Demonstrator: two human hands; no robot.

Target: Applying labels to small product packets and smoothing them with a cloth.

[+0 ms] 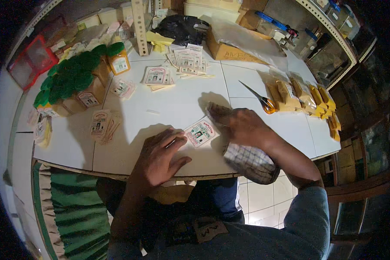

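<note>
A single printed paper label lies tilted on the white tiled tabletop in front of me. My left hand is flat and low over the table, its fingertips at the label's left edge and its thumb spread away. Bunched in my right hand is a checked cloth, just right of the label. One end of the cloth sticks out beyond my knuckles; the other hangs toward the table's front edge. A small white strip lies farther back on the left.
Green-lidded jars crowd the left side, near label stacks. More label piles lie at the back. Orange-handled scissors and filled yellow-brown packets are on the right. A perforated metal post stands behind.
</note>
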